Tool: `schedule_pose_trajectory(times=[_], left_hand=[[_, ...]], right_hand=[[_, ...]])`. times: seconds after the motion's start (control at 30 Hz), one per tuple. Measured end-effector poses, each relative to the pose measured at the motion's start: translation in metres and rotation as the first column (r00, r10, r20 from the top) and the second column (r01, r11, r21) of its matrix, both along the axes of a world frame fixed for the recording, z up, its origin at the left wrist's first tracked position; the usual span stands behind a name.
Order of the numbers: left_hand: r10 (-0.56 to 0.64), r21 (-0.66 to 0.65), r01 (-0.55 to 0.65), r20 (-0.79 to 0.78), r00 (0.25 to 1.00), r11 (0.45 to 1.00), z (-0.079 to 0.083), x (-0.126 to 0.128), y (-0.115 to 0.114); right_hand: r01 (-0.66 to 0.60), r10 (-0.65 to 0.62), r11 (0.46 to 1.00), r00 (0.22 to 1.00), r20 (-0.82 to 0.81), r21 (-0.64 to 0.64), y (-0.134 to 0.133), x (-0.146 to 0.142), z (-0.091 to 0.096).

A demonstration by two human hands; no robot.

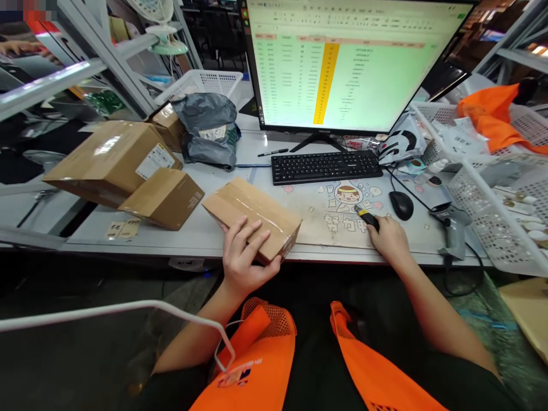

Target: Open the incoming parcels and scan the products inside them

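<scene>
The mat between the taped box and the right hand with its cutter is bare; a hand can pass there. On the left, two other boxes and a grey bag block the way. On the right, the mouse, scanner and basket stand close together.

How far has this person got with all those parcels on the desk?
Early, it seems. Done: nothing shows as opened. In hand: the left hand grips a taped box at the desk edge; the right hand holds a yellow-and-black tool on the mat, off that box. Left: a large labelled box, a smaller box and a grey bag sit closed further left.
</scene>
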State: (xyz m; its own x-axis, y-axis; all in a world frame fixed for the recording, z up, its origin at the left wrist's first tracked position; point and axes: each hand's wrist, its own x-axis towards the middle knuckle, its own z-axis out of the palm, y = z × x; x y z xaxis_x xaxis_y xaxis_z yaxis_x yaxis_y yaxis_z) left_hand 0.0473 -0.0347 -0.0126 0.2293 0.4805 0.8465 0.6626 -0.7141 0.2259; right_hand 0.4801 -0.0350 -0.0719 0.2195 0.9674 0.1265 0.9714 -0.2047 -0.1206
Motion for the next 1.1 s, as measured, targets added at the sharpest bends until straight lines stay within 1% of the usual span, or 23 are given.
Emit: schedule_pose_trajectory(times=[0.07, 0.1, 0.13, 0.2, 0.27, 0.33, 0.37, 0.4, 0.43, 0.5, 0.67, 0.8, 0.83, 0.87, 0.9, 0.93, 1.0, 1.03, 1.07, 1.1], left_hand=[[0.028, -0.006, -0.028, -0.010, 1.000, 1.000, 0.004, 0.001, -0.003], [0.042, -0.011, -0.042, -0.014, 0.999, 0.999, 0.005, 0.001, -0.004], [0.052, -0.012, -0.053, -0.019, 0.998, 0.999, 0.005, 0.001, -0.006], [0.064, 0.001, -0.064, -0.031, 0.997, 0.998, 0.004, 0.000, -0.010], [0.067, 0.023, -0.066, -0.041, 0.997, 0.998, 0.004, -0.001, -0.012], [0.075, 0.031, -0.074, -0.054, 0.996, 0.997, 0.004, -0.002, -0.014], [0.082, 0.027, -0.080, -0.062, 0.995, 0.996, 0.004, -0.002, -0.015], [0.087, 0.021, -0.086, -0.070, 0.994, 0.996, 0.004, -0.003, -0.016], [0.090, 0.011, -0.089, -0.079, 0.993, 0.996, 0.004, -0.003, -0.017], [0.087, -0.006, -0.088, -0.091, 0.992, 0.996, 0.005, -0.004, -0.018], [0.102, -0.010, -0.104, -0.090, 0.991, 0.995, 0.004, -0.005, -0.019], [0.115, 0.001, -0.115, -0.071, 0.991, 0.993, 0.002, -0.004, -0.018], [0.112, -0.002, -0.112, -0.068, 0.991, 0.994, 0.001, -0.004, -0.019], [0.108, -0.009, -0.109, -0.065, 0.992, 0.994, 0.000, -0.003, -0.019], [0.104, -0.022, -0.106, -0.062, 0.993, 0.994, 0.000, -0.002, -0.019], [0.099, -0.040, -0.101, -0.056, 0.993, 0.994, -0.001, -0.001, -0.020], [0.082, -0.078, -0.084, -0.031, 0.996, 0.993, -0.004, -0.005, -0.019], [0.062, -0.097, -0.063, -0.010, 0.998, 0.993, -0.007, -0.010, -0.017], [0.027, -0.110, -0.025, 0.017, 0.999, 0.994, -0.010, -0.018, -0.014], [-0.020, -0.116, 0.027, 0.053, 0.998, 0.993, -0.015, -0.030, -0.010]], right_hand=[[-0.085, 0.096, 0.982, 0.994, -0.058, 0.171, -0.012, -0.012, -0.002], [-0.155, 0.182, 0.954, 0.979, -0.088, 0.255, -0.017, -0.022, 0.001], [-0.237, 0.286, 0.914, 0.952, -0.109, 0.330, -0.024, -0.034, 0.007], [-0.414, 0.507, 0.797, 0.855, -0.113, 0.440, -0.038, -0.063, 0.026], [-0.573, 0.680, 0.665, 0.730, -0.071, 0.480, -0.053, -0.095, 0.047], [-0.686, 0.781, 0.549, 0.625, 0.000, 0.478, -0.062, -0.123, 0.065], [-0.720, 0.805, 0.509, 0.592, 0.034, 0.472, -0.064, -0.134, 0.071], [-0.740, 0.819, 0.482, 0.570, 0.059, 0.469, -0.064, -0.142, 0.075], [-0.750, 0.826, 0.466, 0.559, 0.074, 0.470, -0.063, -0.148, 0.077], [-0.745, 0.822, 0.464, 0.564, 0.079, 0.479, -0.058, -0.154, 0.077], [-0.706, 0.777, 0.492, 0.620, 0.109, 0.510, -0.052, -0.158, 0.073], [-0.723, 0.773, 0.476, 0.616, 0.155, 0.501, -0.047, -0.160, 0.077], [-0.727, 0.774, 0.483, 0.615, 0.150, 0.488, -0.044, -0.158, 0.078], [-0.723, 0.769, 0.502, 0.624, 0.137, 0.475, -0.038, -0.153, 0.079], [-0.708, 0.755, 0.534, 0.645, 0.115, 0.462, -0.032, -0.146, 0.079], [-0.674, 0.724, 0.583, 0.684, 0.086, 0.455, -0.026, -0.137, 0.079], [-0.552, 0.612, 0.701, 0.791, 0.017, 0.451, -0.015, -0.113, 0.076], [-0.482, 0.550, 0.750, 0.835, -0.021, 0.453, -0.013, -0.100, 0.074], [-0.422, 0.500, 0.784, 0.864, -0.060, 0.456, -0.012, -0.088, 0.070], [-0.372, 0.464, 0.806, 0.880, -0.101, 0.460, -0.014, -0.076, 0.065]])
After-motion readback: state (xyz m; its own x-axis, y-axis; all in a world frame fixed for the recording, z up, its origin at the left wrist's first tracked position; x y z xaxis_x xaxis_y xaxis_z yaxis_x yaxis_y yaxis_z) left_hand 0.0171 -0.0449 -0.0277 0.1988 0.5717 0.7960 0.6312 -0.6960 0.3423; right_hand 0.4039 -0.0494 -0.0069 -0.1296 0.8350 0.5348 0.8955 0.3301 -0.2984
